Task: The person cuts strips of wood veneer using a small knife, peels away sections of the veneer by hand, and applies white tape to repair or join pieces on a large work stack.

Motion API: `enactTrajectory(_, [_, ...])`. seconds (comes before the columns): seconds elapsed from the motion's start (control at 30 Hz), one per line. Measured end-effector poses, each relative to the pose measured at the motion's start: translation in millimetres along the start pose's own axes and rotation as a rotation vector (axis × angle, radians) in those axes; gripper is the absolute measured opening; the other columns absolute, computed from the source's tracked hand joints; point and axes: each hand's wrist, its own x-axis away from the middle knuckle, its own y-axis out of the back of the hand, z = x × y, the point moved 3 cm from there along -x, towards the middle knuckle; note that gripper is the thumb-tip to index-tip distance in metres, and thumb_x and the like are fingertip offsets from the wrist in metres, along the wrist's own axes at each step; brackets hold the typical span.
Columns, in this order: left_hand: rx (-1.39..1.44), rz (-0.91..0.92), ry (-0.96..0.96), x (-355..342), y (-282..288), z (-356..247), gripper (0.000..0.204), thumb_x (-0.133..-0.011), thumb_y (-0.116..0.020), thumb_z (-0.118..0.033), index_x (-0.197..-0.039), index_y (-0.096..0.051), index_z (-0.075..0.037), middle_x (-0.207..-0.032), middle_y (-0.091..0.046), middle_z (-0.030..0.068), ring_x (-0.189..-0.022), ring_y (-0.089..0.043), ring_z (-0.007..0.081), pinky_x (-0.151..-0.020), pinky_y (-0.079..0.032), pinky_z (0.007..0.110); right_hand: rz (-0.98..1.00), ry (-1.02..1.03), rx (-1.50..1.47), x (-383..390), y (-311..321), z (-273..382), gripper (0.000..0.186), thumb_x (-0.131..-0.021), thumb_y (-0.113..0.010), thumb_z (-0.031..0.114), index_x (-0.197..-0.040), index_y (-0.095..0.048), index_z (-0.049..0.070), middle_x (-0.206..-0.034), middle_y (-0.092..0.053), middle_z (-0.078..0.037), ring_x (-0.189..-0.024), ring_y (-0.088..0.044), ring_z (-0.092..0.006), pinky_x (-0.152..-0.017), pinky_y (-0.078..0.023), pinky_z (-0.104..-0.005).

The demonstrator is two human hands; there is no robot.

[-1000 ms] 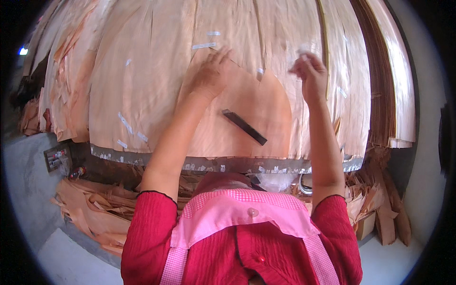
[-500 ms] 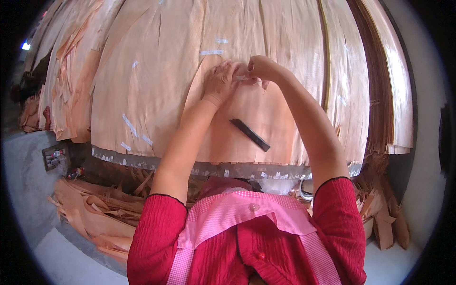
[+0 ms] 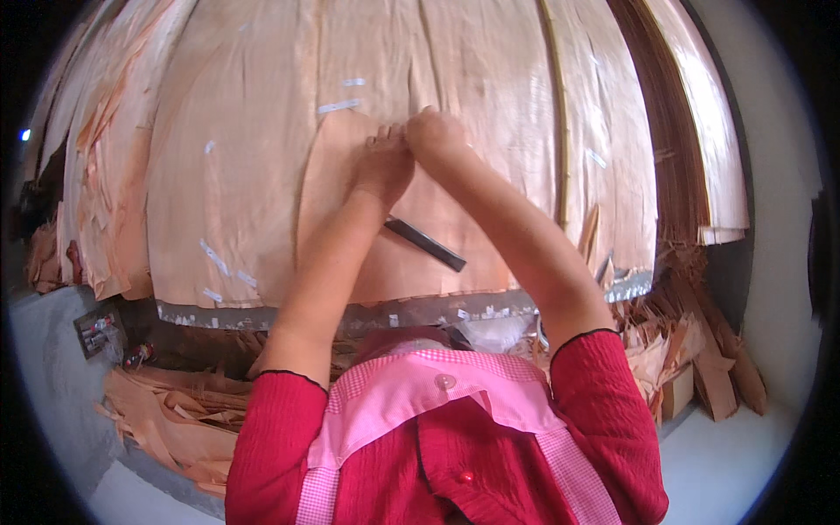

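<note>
A large sheet of pale pinkish wood veneer point(image 3: 254, 192) lies across the bench, with long seams and slits running away from me. Against it rests my left hand point(image 3: 385, 164), its fingers laid out near a slit. Right beside it, touching or almost so, my right hand point(image 3: 437, 136) is closed with the fingers curled down; whatever it pinches is hidden. Short white tape strips point(image 3: 339, 106) stick to the veneer just beyond my left hand. A flat black blade-like tool point(image 3: 426, 244) lies slantwise on the sheet, nearer to me than both hands.
The dark bench edge point(image 3: 359, 316), spotted with white scraps, runs in front of me. Torn veneer offcuts point(image 3: 175, 411) pile up below it. More veneer stacks stand at the left point(image 3: 114, 175) and right point(image 3: 713, 131). A pale wall point(image 3: 779, 175) bounds the right.
The whole view has shifted, moving the bench leftward in it. My right hand has come in against my left and curled downward. A white strip visible between them is now hidden.
</note>
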Motion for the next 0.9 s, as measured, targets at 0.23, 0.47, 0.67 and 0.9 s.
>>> enactTrajectory(0.23, [0.425, 0.048, 0.038, 2, 23, -12, 0.022, -0.081, -0.047, -0.020, -0.098, -0.059, -0.013, -0.105, -0.053, 0.0127, -0.097, -0.051, 0.0305, -0.085, -0.041, 0.040, -0.194, -0.251, -1.354, 103, 32, -65, 0.009, -0.079, -0.061, 0.010, -0.082, -0.061, 0.001, -0.114, -0.052, -0.004, -0.084, -0.057, -0.0136, -0.060, -0.050, -0.0238])
enactTrajectory(0.47, [0.146, -0.120, -0.019, 29, -21, -69, 0.040, -0.077, -0.058, -0.031, -0.112, -0.049, -0.015, -0.131, -0.034, 0.0100, -0.120, -0.031, 0.0317, -0.097, -0.023, 0.056, -0.386, -0.006, -1.329, 125, 3, -100, 0.005, -0.081, -0.060, 0.008, -0.080, -0.061, 0.003, -0.094, -0.059, -0.004, -0.082, -0.057, -0.0129, -0.065, -0.048, -0.0249])
enactTrajectory(0.67, [0.106, -0.154, -0.029, 26, -23, -68, 0.039, -0.078, -0.057, -0.032, -0.112, -0.052, -0.015, -0.129, -0.038, 0.0077, -0.121, -0.031, 0.0263, -0.099, -0.016, 0.056, -0.147, -0.204, -1.126, 80, -18, -111, 0.013, -0.082, -0.057, 0.011, -0.089, -0.060, 0.000, -0.071, -0.060, -0.007, -0.064, -0.056, -0.0109, -0.059, -0.045, -0.0249])
enactTrajectory(0.9, [0.164, -0.140, 0.055, 24, -35, -58, 0.030, -0.083, -0.049, -0.030, -0.111, -0.055, -0.017, -0.130, -0.038, 0.0056, -0.118, -0.038, 0.0234, -0.099, -0.017, 0.056, 0.251, -0.015, -1.249, 16, -20, -92, 0.012, -0.077, -0.060, 0.012, -0.082, -0.059, 0.001, -0.064, -0.060, -0.008, -0.058, -0.059, -0.0137, -0.052, -0.045, -0.0279])
